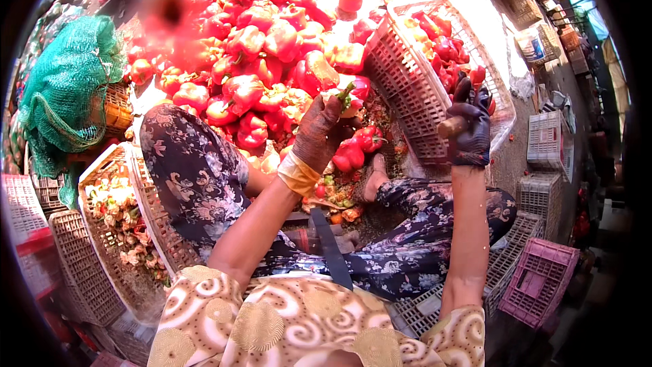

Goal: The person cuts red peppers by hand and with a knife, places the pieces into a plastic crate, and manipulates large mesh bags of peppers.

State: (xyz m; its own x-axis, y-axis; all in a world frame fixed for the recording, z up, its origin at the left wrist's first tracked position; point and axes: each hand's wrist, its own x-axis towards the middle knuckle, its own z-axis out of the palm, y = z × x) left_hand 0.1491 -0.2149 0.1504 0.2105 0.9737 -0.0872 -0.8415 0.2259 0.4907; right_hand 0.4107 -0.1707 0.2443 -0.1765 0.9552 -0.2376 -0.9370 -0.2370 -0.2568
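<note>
My left hand (318, 134), in a stained glove with a yellow cuff, is closed round a bell pepper (356, 91) whose green stem points up; the fingers partly hide it. At the right, my right hand (470, 132) wears a dark glove and grips a short tool with a wooden handle (451, 127); its other end cannot be made out. A large heap of red bell peppers (251, 88) lies just beyond my left hand. Close to my right hand, a tilted plastic crate (414, 92) holds more red peppers (445, 47).
A crate (153, 214) of pale pepper scraps (115, 204) stands at my left, below a green net sack (68, 88). A pink crate (540, 282) and grey crates (545, 139) line the right. Between my legs lie pepper debris and a dark flat strip (330, 248).
</note>
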